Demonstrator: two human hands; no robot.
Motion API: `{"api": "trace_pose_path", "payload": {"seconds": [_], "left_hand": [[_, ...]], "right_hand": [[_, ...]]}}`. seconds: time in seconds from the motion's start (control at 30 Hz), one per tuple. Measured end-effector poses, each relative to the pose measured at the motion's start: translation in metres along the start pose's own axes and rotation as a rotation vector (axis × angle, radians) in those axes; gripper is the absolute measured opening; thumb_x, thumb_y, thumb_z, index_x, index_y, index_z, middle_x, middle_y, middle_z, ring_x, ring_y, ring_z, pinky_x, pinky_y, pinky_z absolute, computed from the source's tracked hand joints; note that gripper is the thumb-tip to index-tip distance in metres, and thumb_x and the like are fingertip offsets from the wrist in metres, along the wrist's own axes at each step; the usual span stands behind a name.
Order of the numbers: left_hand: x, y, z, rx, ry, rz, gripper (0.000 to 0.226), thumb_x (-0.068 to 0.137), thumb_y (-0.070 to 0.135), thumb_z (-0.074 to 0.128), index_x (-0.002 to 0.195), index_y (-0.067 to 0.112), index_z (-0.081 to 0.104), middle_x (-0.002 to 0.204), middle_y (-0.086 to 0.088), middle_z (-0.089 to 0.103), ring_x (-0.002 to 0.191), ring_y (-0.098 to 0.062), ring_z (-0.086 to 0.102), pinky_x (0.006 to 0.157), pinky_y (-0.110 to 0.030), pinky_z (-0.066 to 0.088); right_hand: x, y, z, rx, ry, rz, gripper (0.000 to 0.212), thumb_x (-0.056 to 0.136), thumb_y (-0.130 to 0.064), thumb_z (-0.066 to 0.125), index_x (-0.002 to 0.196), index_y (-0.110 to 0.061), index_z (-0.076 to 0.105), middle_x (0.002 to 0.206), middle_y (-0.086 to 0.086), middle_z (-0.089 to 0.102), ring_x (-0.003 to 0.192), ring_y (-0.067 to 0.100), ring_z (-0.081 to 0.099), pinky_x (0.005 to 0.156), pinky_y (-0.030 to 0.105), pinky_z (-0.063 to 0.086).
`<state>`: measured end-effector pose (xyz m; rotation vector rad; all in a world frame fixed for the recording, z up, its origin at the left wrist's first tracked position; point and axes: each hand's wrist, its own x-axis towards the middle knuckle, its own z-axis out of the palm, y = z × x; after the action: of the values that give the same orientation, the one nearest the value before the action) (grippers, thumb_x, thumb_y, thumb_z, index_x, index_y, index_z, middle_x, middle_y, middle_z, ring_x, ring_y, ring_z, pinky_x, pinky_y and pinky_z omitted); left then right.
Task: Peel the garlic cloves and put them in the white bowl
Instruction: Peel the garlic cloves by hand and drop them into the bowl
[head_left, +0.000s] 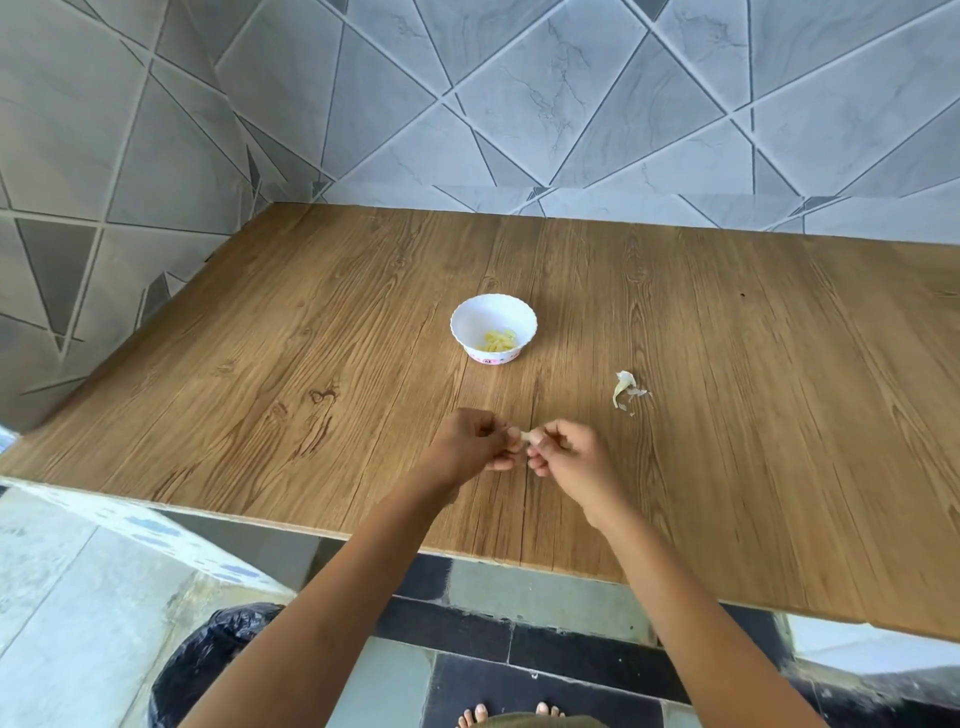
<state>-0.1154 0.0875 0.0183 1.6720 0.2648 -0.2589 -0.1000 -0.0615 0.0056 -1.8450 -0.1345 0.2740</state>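
Pinching garlic clove (523, 435) between left hand (470, 448), right hand (566, 453)

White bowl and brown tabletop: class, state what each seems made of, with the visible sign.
The small white scalloped-rim bowl looks like plastic or melamine, smooth, faintly glossy: thin fluted wall, pink printed band at the base. The brown tabletop looks like wood-grain laminate over board, matte: flat even grain, thin pale front edge. Sight alone leaves both open.

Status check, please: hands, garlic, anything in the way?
Left hand and right hand pinch one garlic clove. White bowl holds peeled cloves. Skins lie aside, nothing blocking.
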Motion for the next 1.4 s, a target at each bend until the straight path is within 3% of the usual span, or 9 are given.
{"api": "trace_pose_path", "payload": {"seconds": [0.1,0.23,0.43,0.53,0.7,0.93,1.17,1.3,1.4], "left_hand": [[0.001,0.0,-0.004,0.142,-0.022,0.232,0.009,0.091,0.004,0.058,0.086,-0.001,0.063,0.075,-0.011,0.065,0.07,-0.019,0.062,0.07,-0.029,0.056],[0.0,0.0,-0.007,0.071,-0.092,0.334,0.007,0.09,0.0,0.057,0.086,0.004,0.062,0.075,-0.011,0.064,0.064,-0.01,0.06,0.065,-0.023,0.051],[0.009,-0.006,-0.014,0.305,-0.013,0.463,0.006,0.087,0.004,0.064,0.086,0.009,0.067,0.071,-0.012,0.066,0.063,-0.028,0.063,0.068,-0.04,0.055],[0.012,-0.006,-0.014,0.302,0.013,0.473,0.009,0.084,0.006,0.068,0.086,0.014,0.07,0.074,-0.005,0.069,0.064,-0.02,0.066,0.07,-0.039,0.056],[0.006,-0.002,-0.007,-0.039,-0.026,0.299,0.008,0.083,0.0,0.066,0.089,0.005,0.069,0.083,-0.008,0.07,0.075,-0.012,0.067,0.073,-0.024,0.056],[0.003,-0.002,-0.011,-0.128,-0.041,0.265,0.01,0.082,-0.003,0.066,0.089,0.003,0.069,0.08,-0.007,0.07,0.072,-0.012,0.065,0.072,-0.023,0.055],[0.003,-0.001,-0.018,-0.118,0.041,0.23,0.011,0.079,-0.008,0.068,0.085,0.002,0.067,0.075,-0.005,0.069,0.068,-0.008,0.065,0.066,-0.019,0.052],[0.002,0.0,-0.019,-0.079,0.06,0.212,0.013,0.079,-0.009,0.068,0.083,0.003,0.066,0.071,-0.002,0.067,0.063,-0.004,0.064,0.062,-0.017,0.051],[0.001,0.002,-0.019,-0.042,0.039,0.204,0.012,0.08,-0.006,0.069,0.083,0.005,0.066,0.072,-0.005,0.065,0.062,-0.005,0.062,0.061,-0.017,0.05]], "right_hand": [[0.007,-0.016,-0.013,0.432,-0.182,0.437,0.011,0.091,-0.005,0.056,0.082,-0.004,0.063,0.069,0.004,0.064,0.059,0.009,0.061,0.057,0.017,0.052],[0.009,-0.021,-0.02,0.726,-0.227,0.586,0.011,0.09,-0.003,0.056,0.083,-0.001,0.063,0.062,0.003,0.065,0.053,0.007,0.062,0.05,0.015,0.051],[0.004,-0.013,-0.015,0.278,-0.104,0.33,0.003,0.085,-0.008,0.066,0.084,-0.006,0.068,0.076,0.009,0.071,0.062,0.011,0.067,0.056,0.017,0.053],[0.005,-0.014,-0.015,0.342,-0.082,0.341,0.005,0.084,-0.007,0.067,0.085,-0.002,0.068,0.074,0.008,0.07,0.061,0.011,0.067,0.057,0.017,0.054],[0.003,-0.012,-0.01,0.415,-0.031,0.283,0.008,0.088,-0.004,0.061,0.084,-0.005,0.066,0.073,0.006,0.068,0.062,0.009,0.065,0.06,0.017,0.054],[0.006,-0.011,-0.007,0.368,-0.041,0.273,0.01,0.089,-0.007,0.06,0.082,-0.004,0.067,0.067,0.004,0.066,0.057,0.009,0.062,0.055,0.016,0.051],[0.007,0.006,-0.004,-0.25,0.107,-0.032,0.017,0.08,-0.015,0.072,0.067,-0.019,0.062,0.06,-0.005,0.061,0.056,0.009,0.056,0.055,0.021,0.043],[0.004,-0.001,-0.002,-0.002,0.03,-0.048,0.01,0.087,-0.01,0.064,0.084,-0.018,0.068,0.079,-0.003,0.069,0.067,0.007,0.064,0.061,0.019,0.051],[0.004,-0.008,0.0,0.206,-0.058,0.031,0.005,0.087,-0.01,0.064,0.088,-0.012,0.069,0.078,0.002,0.07,0.062,0.002,0.063,0.058,0.015,0.05]]}}
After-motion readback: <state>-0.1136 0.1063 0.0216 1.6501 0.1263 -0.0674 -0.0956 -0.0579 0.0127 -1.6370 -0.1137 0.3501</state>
